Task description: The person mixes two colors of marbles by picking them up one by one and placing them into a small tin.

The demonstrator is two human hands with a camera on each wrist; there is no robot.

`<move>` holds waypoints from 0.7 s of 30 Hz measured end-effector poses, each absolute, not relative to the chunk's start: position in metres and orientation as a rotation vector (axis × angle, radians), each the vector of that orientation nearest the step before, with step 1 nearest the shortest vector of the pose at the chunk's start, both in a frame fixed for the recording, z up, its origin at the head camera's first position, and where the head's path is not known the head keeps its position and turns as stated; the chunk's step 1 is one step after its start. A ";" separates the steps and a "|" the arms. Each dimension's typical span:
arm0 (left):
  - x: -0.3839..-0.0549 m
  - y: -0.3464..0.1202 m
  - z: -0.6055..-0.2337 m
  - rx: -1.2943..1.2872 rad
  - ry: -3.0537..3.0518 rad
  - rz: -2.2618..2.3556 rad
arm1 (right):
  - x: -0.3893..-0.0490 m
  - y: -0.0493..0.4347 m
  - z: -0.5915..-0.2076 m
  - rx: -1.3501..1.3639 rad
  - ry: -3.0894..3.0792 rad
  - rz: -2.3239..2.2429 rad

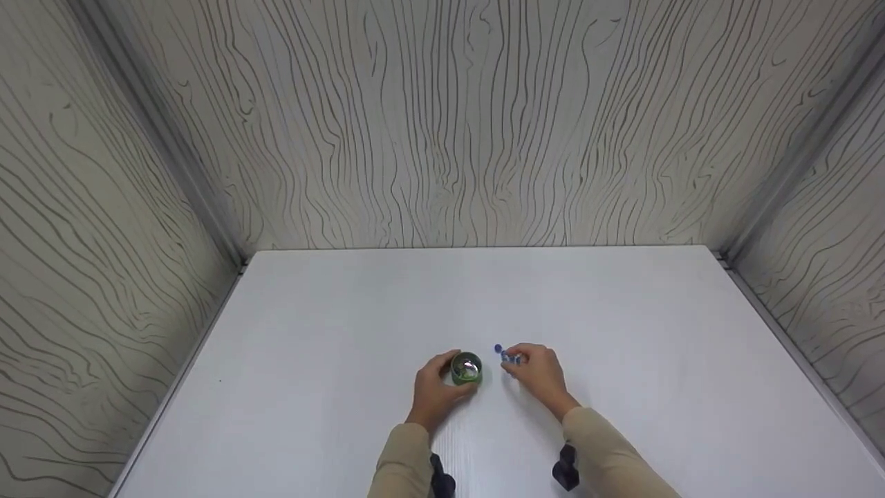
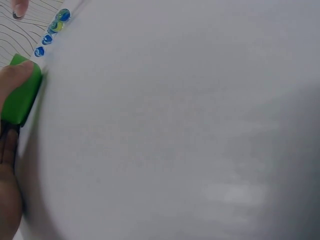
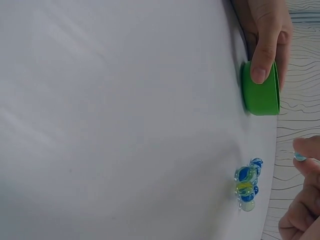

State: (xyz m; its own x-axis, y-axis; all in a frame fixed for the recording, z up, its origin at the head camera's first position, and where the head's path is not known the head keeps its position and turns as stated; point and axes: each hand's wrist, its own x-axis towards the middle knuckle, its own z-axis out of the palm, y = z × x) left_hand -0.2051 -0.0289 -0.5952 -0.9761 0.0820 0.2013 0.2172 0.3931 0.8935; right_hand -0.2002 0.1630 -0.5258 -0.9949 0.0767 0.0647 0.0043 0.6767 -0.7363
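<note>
My left hand grips a small green cup that stands on the white table, thumb on one side and fingers round the other. Something shiny and clear shows inside the cup in the head view. In the right wrist view, my right hand pinches one pale, glassy marble between thumb and fingertip, raised above the tabletop. Below it lies a cluster of glass marbles with blue and yellow swirls, just right of the cup. The right hand partly hides these marbles in the head view.
The white table meets a wood-grain patterned panel at the back. Similar panels rise at the left and right. Dark wrist devices sit near both sleeves. A tiny dark speck marks the table's left side.
</note>
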 end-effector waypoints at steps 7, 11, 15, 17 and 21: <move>-0.205 -0.029 -0.595 -0.293 -2.504 -1.637 | -0.201 0.162 -0.525 -0.049 -2.791 1.210; -0.205 -0.028 -0.594 -0.285 -2.498 -1.660 | -0.202 0.160 -0.525 -0.025 -2.784 1.185; -0.205 -0.028 -0.593 -0.277 -2.497 -1.675 | -0.202 0.157 -0.525 -0.003 -2.771 1.169; -0.205 -0.029 -0.593 -0.275 -2.499 -1.674 | -0.202 0.156 -0.525 0.003 -2.768 1.171; -0.205 -0.028 -0.594 -0.285 -2.503 -1.649 | -0.201 0.153 -0.525 0.013 -2.772 1.175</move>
